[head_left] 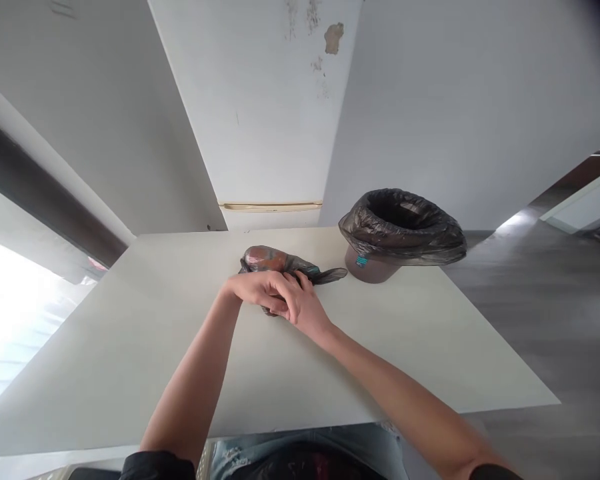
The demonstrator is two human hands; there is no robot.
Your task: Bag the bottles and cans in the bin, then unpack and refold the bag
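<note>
White table (180, 373); overlapping, bent fingers (289, 297) touch a black bag (270, 258); whether clamped, I can't tell.

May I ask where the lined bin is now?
In the head view, the bin stands on the table toward its far right corner, right of the dark bag.

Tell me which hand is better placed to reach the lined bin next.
Probably the right hand: it lies nearer the bin, which stands on its side of the table. The left hand, also at the dark plastic bundle, is farther away.
</note>
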